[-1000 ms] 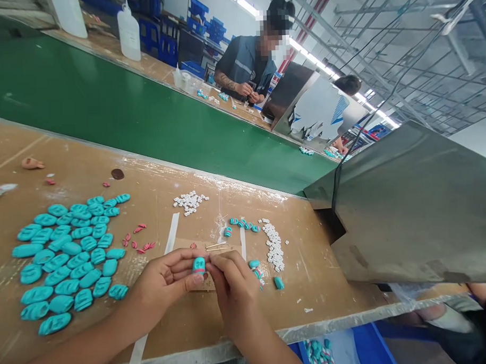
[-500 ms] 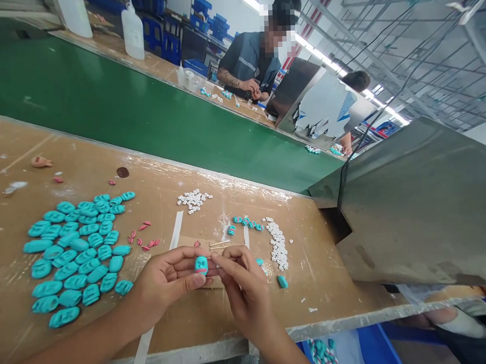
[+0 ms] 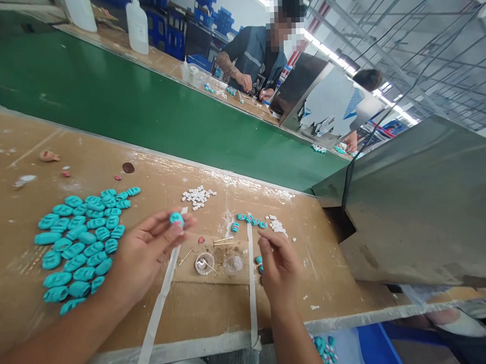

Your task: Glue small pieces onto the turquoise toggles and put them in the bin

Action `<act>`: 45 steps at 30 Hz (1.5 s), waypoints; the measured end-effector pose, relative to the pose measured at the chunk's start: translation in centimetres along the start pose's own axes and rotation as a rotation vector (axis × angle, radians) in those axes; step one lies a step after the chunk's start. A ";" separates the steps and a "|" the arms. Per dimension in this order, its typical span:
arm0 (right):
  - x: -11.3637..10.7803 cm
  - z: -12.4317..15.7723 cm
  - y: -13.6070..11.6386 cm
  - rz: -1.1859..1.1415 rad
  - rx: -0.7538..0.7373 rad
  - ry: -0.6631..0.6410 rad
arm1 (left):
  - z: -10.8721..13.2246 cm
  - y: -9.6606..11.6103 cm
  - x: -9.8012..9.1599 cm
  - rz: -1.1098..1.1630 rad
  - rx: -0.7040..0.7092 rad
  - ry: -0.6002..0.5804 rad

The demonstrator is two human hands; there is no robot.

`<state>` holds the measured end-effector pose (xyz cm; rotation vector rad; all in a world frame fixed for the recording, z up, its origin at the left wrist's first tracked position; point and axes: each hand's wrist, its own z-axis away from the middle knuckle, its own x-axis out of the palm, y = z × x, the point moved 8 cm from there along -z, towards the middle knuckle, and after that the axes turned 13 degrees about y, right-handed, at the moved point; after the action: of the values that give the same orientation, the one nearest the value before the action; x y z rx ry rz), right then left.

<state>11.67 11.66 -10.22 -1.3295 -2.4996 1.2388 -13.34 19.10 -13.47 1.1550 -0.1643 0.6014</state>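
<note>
My left hand (image 3: 136, 260) holds up a small turquoise molded piece (image 3: 176, 218) between thumb and fingers, over the left tape strip. Away to the right, my right hand (image 3: 281, 265) is closed in a pinch; whatever its fingertips may hold is too small to make out. Between the hands, two small clear cups sit on a cardboard patch (image 3: 226, 279). The left cup (image 3: 204, 263) has a stick in it; the right cup (image 3: 233, 264) holds clear material. Thin sticks (image 3: 223, 240) and a pink bit (image 3: 201, 240) lie behind them. Several turquoise pieces (image 3: 259, 260) are partly hidden beside my right hand.
Many turquoise pieces (image 3: 76, 257) cover the left of the table. Small white parts lie in one pile (image 3: 198, 197) and another (image 3: 276, 226). Striped turquoise pieces (image 3: 250, 220) form a row. Beyond runs a green belt (image 3: 153, 116); a metal box (image 3: 419, 213) stands right. A co-worker (image 3: 258, 54) sits opposite.
My hands have moved apart: the left went left and up with the turquoise piece, the right went right. The cups between them have come into view.
</note>
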 end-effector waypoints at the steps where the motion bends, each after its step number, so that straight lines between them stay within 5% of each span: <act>1: -0.4 -0.5 0.0 0.020 -0.016 0.005 | -0.4 0.8 -0.4 0.046 0.026 0.045; 5: -0.8 -1.9 -0.2 0.147 -0.107 -0.082 | -1.3 1.2 -1.1 0.090 0.049 0.051; 12: 1.4 0.0 3.6 0.534 -0.160 -0.516 | -0.9 -1.2 -0.5 -0.035 -0.018 -0.077; 20: 2.4 2.3 5.1 0.651 -0.058 -0.576 | -0.5 -1.8 -0.1 -0.118 -0.049 -0.126; 28: 2.3 1.4 6.7 0.479 0.100 -0.562 | -0.1 -2.9 0.3 -0.223 -0.058 -0.214; 32: 2.2 0.9 4.3 0.331 0.152 -0.491 | 0.8 -4.0 0.9 -0.254 -0.059 -0.335; 39: 4.2 2.1 -4.8 -0.256 0.203 -0.319 | 2.1 -6.5 1.2 -0.171 -0.237 -0.452; 45: 5.3 3.2 -5.2 -0.351 0.274 -0.411 | 2.4 -6.4 1.6 -0.102 -0.252 -0.501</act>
<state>3.61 11.86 -10.50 -0.5893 -2.5235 1.8177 -8.25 15.85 -16.97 1.0425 -0.5892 0.1832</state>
